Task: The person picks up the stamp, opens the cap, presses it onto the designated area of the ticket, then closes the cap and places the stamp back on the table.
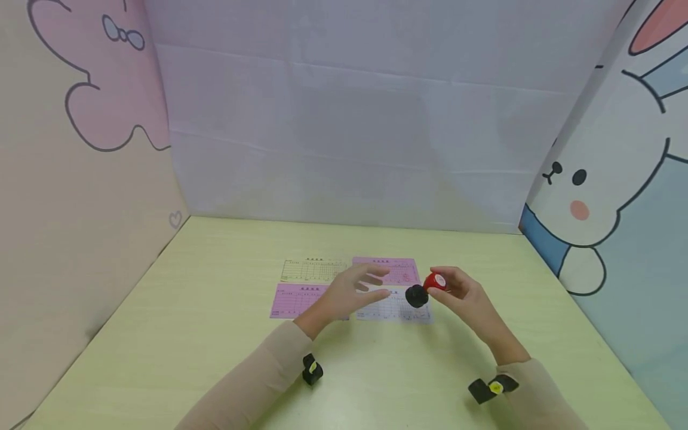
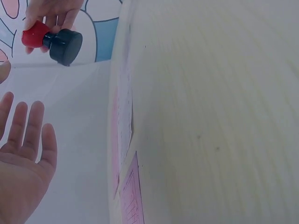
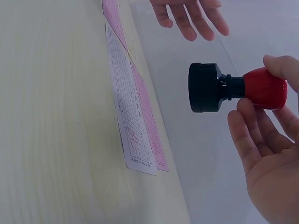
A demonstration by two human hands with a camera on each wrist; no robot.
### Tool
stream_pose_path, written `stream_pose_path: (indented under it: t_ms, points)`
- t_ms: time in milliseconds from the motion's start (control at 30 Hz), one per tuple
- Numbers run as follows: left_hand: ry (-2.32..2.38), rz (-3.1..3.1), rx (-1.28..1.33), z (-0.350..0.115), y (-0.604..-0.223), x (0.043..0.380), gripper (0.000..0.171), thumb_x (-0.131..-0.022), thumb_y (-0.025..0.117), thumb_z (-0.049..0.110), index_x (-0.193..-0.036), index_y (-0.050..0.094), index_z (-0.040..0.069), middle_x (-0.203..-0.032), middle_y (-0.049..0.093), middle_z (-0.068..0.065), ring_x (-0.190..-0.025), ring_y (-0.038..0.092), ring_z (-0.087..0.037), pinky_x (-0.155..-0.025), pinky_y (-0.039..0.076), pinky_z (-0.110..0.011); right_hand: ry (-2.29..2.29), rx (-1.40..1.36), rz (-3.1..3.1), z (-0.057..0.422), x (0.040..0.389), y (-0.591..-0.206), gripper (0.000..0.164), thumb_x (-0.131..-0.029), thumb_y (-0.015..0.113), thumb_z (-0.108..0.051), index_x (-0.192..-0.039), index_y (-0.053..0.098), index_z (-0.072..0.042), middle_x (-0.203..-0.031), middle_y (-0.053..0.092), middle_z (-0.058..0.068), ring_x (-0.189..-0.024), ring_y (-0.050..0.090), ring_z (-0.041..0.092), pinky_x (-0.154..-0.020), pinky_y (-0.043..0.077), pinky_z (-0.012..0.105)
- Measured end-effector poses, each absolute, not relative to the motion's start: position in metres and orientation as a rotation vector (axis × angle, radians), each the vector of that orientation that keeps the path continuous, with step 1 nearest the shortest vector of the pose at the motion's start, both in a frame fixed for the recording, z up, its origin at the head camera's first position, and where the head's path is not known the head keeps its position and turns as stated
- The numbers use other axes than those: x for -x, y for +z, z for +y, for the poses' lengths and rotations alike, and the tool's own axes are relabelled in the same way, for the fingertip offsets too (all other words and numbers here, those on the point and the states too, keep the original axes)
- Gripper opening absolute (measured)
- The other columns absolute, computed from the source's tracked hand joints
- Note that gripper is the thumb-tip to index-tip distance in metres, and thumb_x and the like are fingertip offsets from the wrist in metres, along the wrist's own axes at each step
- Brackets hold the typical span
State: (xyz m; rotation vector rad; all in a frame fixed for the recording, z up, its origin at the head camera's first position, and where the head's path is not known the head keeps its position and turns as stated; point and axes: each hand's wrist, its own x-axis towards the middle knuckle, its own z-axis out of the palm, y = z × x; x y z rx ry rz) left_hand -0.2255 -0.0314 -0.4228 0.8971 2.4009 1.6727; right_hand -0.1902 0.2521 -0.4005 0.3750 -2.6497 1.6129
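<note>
My right hand (image 1: 463, 294) grips a stamp by its red knob (image 3: 266, 88). The stamp's wide black base (image 3: 203, 87) points left toward the other hand, so the stamp lies on its side in the air. In the head view it overlaps the right part of the white form (image 1: 395, 306). My left hand (image 1: 349, 292) hovers over the forms to the left of the stamp, fingers spread and slightly bent, holding nothing. The left wrist view shows that hand's palm (image 2: 21, 177) apart from the black stamp base (image 2: 66, 46).
A yellow form (image 1: 301, 270), a pink form (image 1: 405, 272) at the back right and another pink form (image 1: 292, 300) at the front left lie beside the white one on the pale table (image 1: 215, 286). A white back wall (image 1: 344, 131) and printed side panels (image 1: 618, 197) enclose the table.
</note>
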Motion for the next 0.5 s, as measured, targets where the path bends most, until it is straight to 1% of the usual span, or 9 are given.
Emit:
stream_pose_path:
  t_ms: [100,167,267,367,500]
  points:
    - [1.656,2.416,-0.899,-0.033,-0.422,0.225,0.046,-0.095,0.071,0.035,-0.137,0.059,0.020,-0.135,0.060,0.001,-0.115,0.061,-0.013,-0.095,0.052,-0.036,1.564,-0.381,-2.652,0.254,0.192,-0.401,0.050,-0.096,0.070,-0.028,-0.141,0.054,-0.014,-0.130,0.061,0.014,-0.107,0.063,0.030,-0.085,0.053,0.021]
    - [1.645,2.427,-0.897,-0.035,-0.422,0.226,0.045,-0.095,0.070,0.035,-0.137,0.060,0.020,-0.135,0.060,0.000,-0.114,0.061,-0.013,-0.095,0.052,-0.035,1.519,-0.390,-2.659,0.257,0.193,-0.402,0.050,-0.096,0.071,-0.028,-0.141,0.054,-0.014,-0.127,0.062,0.013,-0.104,0.063,0.029,-0.084,0.054,0.021]
    - [1.631,2.441,-0.883,-0.038,-0.422,0.226,0.044,-0.096,0.069,0.036,-0.136,0.060,0.022,-0.134,0.061,0.002,-0.114,0.061,-0.013,-0.093,0.052,-0.035,1.439,-0.392,-2.681,0.264,0.194,-0.403,0.051,-0.096,0.071,-0.029,-0.141,0.054,-0.014,-0.124,0.063,0.013,-0.102,0.064,0.028,-0.082,0.054,0.022]
    - [1.624,2.451,-0.870,-0.042,-0.422,0.226,0.043,-0.096,0.069,0.035,-0.135,0.061,0.021,-0.131,0.062,0.008,-0.113,0.061,-0.012,-0.092,0.052,-0.034,1.369,-0.371,-2.702,0.271,0.196,-0.406,0.051,-0.096,0.071,-0.030,-0.141,0.054,-0.013,-0.122,0.064,0.013,-0.102,0.064,0.029,-0.081,0.054,0.023]
    - [1.617,2.465,-0.853,-0.047,-0.422,0.227,0.043,-0.096,0.069,0.034,-0.135,0.061,0.018,-0.128,0.062,0.011,-0.110,0.062,-0.010,-0.091,0.053,-0.034,1.280,-0.317,-2.739,0.279,0.199,-0.409,0.054,-0.096,0.070,-0.032,-0.143,0.054,-0.012,-0.120,0.064,0.014,-0.102,0.063,0.030,-0.079,0.055,0.024]
